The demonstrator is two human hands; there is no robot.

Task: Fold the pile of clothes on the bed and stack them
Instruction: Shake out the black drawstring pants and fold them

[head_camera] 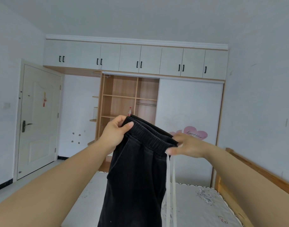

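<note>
Head view: both hands pinch ribbed black trousers (pixel 137 169) aloft.

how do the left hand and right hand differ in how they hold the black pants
The left hand sits higher and grips one end of the black pants at the waistband, thumb pressed on the near face. The right hand sits lower at the other end, pinching the band with its fingers spread looser, beside the white drawstring. Both hold the waistband up above the bed.

Matt black ribbed-cloth trousers (pixel 137 169), pale wood-grain wardrobe shelves (pixel 124 95), smooth white cabinet doors (pixel 150 58).
</note>
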